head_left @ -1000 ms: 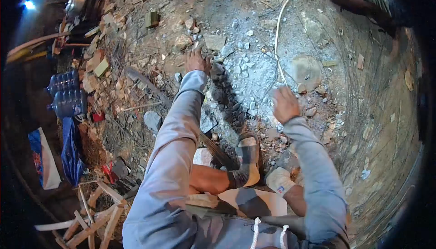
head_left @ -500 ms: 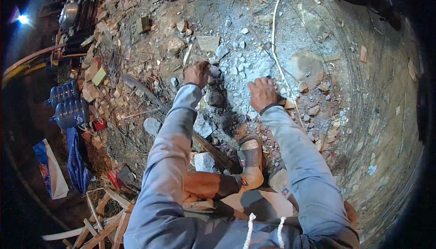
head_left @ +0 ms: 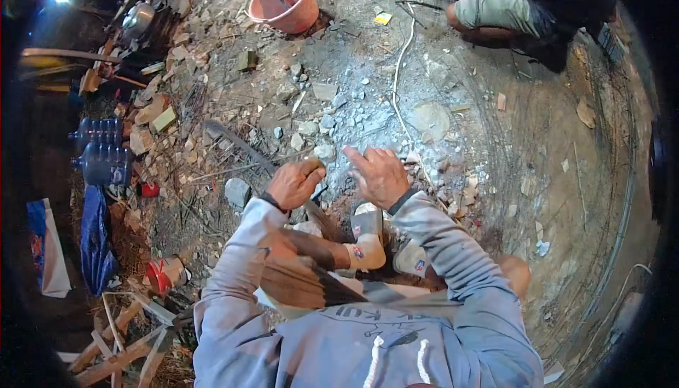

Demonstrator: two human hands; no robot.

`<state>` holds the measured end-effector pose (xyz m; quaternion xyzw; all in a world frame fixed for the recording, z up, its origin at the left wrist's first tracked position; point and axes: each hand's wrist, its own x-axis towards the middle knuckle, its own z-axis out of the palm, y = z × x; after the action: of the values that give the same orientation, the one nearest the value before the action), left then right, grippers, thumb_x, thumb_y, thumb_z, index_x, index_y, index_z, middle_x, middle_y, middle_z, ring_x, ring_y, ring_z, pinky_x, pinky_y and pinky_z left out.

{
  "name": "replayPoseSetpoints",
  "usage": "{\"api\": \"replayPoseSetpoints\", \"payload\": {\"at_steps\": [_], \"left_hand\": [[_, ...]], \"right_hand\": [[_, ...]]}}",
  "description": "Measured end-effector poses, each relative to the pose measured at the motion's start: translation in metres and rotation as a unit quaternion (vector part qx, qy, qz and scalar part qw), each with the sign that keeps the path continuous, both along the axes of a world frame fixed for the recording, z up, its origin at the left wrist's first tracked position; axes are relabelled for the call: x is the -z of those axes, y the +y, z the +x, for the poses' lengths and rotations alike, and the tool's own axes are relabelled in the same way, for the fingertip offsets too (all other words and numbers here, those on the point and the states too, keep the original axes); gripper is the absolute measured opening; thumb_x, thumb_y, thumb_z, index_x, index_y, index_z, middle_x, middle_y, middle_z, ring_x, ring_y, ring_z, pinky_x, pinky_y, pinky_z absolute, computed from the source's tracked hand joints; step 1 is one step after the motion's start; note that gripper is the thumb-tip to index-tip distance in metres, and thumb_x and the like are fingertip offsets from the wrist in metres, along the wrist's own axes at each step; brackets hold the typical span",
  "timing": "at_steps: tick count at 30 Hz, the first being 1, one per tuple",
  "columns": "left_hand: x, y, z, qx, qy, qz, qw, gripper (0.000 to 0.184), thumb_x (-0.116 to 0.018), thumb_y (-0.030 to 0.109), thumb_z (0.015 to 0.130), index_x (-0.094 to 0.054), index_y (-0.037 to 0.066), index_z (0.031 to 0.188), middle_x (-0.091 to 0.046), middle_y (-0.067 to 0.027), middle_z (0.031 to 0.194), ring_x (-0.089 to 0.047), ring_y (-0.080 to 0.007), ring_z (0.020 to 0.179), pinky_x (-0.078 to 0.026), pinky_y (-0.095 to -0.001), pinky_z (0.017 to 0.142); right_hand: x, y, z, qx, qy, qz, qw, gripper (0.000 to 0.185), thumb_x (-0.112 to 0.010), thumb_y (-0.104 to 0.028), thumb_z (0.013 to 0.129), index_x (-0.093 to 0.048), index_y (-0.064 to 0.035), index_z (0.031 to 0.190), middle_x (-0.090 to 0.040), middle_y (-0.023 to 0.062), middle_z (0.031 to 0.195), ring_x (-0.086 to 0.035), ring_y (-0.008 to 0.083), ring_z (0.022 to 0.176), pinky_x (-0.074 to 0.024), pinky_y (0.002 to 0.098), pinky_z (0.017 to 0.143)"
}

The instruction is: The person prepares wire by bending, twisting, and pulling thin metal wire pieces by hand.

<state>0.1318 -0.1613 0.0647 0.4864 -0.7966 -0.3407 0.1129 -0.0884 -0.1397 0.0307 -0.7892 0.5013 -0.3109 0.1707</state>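
Observation:
My left hand (head_left: 296, 183) is held above the rubble, its fingers curled closed and thumb pressed against them; whatever is inside is hidden. Close by on the right, my right hand (head_left: 382, 177) has its thumb and index finger stretched apart, with nothing visible between them. Pale broken stones (head_left: 323, 151) lie just beyond both hands, amid grey dust and chips. A long dark strip (head_left: 244, 147) runs diagonally along the ground and passes under my left hand. A larger grey stone (head_left: 238, 192) rests to the left of that hand.
A reddish bucket (head_left: 300, 16) with a stick in it stands ahead. A white cable (head_left: 397, 84) snakes over the ground. Another person's bent leg (head_left: 495, 16) is at upper right. Large plastic bottles (head_left: 106, 165), a blue sheet (head_left: 95, 239) and wooden pieces (head_left: 124, 352) lie left.
Both hands have drawn back toward my body and closer together, and my right fingers have spread. My view has tilted up, showing more of the bucket and the other person.

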Motion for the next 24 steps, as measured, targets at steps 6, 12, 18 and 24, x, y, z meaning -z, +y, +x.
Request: {"api": "replayPoseSetpoints", "payload": {"at_steps": [6,12,18,24], "left_hand": [[-0.079,0.1,0.039,-0.037,-0.027,0.039,0.998,0.022,-0.048,0.023,0.087,-0.056,0.003,0.087,-0.053,-0.0147,0.061,-0.056,-0.0309,0.057,-0.042,-0.0367,0.053],[-0.089,0.166,0.063,0.024,-0.002,-0.003,1.0,0.021,-0.051,0.019,0.084,-0.057,-0.001,0.081,-0.055,-0.0166,0.066,-0.055,-0.0348,0.064,-0.042,-0.0392,0.058],[-0.102,0.207,0.08,-0.055,0.058,0.007,0.997,0.02,-0.052,0.019,0.082,-0.064,0.005,0.085,-0.061,-0.0168,0.071,-0.059,-0.0336,0.067,-0.045,-0.041,0.06],[-0.081,0.242,0.069,-0.279,0.141,0.159,0.936,0.027,-0.045,0.022,0.09,-0.062,0.002,0.086,-0.063,-0.0093,0.069,-0.06,-0.0185,0.061,-0.045,-0.0342,0.056]], "right_hand": [[-0.07,0.088,0.0,-0.079,0.023,0.012,0.997,0.024,-0.058,-0.013,0.074,-0.054,-0.0085,0.097,-0.051,0.0115,0.072,-0.056,0.0283,0.069,-0.0434,0.0402,0.057],[-0.081,0.146,0.021,-0.111,0.064,0.071,0.989,0.021,-0.059,-0.017,0.074,-0.054,-0.0074,0.092,-0.054,0.0111,0.07,-0.059,0.0324,0.066,-0.0467,0.042,0.057],[-0.071,0.167,0.008,-0.128,0.102,0.153,0.975,0.021,-0.053,-0.027,0.08,-0.059,-0.01,0.09,-0.06,0.0154,0.074,-0.059,0.0335,0.068,-0.0465,0.0439,0.058],[-0.065,0.185,0.011,-0.059,0.163,0.21,0.962,0.026,-0.055,-0.026,0.078,-0.06,-0.0056,0.093,-0.061,0.0168,0.075,-0.059,0.033,0.069,-0.0452,0.0423,0.061]]}}
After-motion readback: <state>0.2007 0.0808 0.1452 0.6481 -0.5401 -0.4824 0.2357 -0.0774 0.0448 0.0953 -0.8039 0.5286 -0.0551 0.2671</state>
